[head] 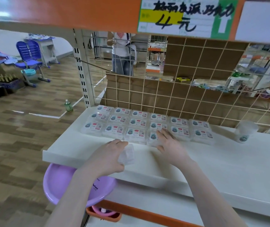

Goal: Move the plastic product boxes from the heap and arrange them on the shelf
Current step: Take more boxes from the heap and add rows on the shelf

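Several clear plastic product boxes (133, 122) with blue and red labels lie in neat rows on the white shelf (229, 161), up against the wire grid back. My left hand (109, 155) grips one clear box (127, 154) just above the shelf's front left part. My right hand (169, 145) rests flat, fingers straight, on a box (153, 136) in the front row. The heap is out of sight.
A clear plastic cup (245, 131) stands on the shelf to the right of the rows. A purple basin (62, 182) juts out from under the shelf's left end. An orange shelf edge with a price sign (186, 17) hangs overhead. A person (122, 53) stands behind the grid.
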A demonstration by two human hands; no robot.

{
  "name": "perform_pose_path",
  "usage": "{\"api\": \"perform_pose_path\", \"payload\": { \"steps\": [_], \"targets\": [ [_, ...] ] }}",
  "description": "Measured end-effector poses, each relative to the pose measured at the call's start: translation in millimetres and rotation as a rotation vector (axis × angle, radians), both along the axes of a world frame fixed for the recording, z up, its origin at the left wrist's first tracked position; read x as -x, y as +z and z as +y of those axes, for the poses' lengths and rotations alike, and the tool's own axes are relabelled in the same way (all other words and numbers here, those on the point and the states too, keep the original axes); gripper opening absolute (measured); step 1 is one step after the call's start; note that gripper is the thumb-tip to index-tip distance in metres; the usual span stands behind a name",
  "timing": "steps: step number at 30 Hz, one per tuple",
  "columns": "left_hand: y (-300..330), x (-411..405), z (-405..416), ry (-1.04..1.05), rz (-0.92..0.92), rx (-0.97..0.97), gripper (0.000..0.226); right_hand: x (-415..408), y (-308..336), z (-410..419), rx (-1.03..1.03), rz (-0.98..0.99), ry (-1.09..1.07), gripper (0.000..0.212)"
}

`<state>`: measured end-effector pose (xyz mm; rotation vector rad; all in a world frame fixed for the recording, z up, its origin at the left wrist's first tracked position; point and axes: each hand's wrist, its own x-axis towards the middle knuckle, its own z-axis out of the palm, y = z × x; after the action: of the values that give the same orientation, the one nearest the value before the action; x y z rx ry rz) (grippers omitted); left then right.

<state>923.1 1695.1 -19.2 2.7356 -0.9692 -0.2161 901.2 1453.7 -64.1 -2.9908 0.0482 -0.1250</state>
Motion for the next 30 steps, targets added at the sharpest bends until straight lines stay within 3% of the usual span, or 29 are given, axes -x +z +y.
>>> {"api": "perform_pose_path", "payload": {
  "steps": [5,11,30],
  "targets": [
    [1,0,-8,0.005,0.004,-0.013,0.077,6,1,-8,-0.043,-0.056,-0.018,0.060],
    [2,4,-23,-0.008,-0.003,-0.020,0.077,31,-2,-35,0.013,-0.135,-0.073,0.043],
    [-1,39,-124,-0.157,0.032,-0.064,0.076,132,-10,-137,-0.042,-0.112,-0.317,0.032]
  ]
}}
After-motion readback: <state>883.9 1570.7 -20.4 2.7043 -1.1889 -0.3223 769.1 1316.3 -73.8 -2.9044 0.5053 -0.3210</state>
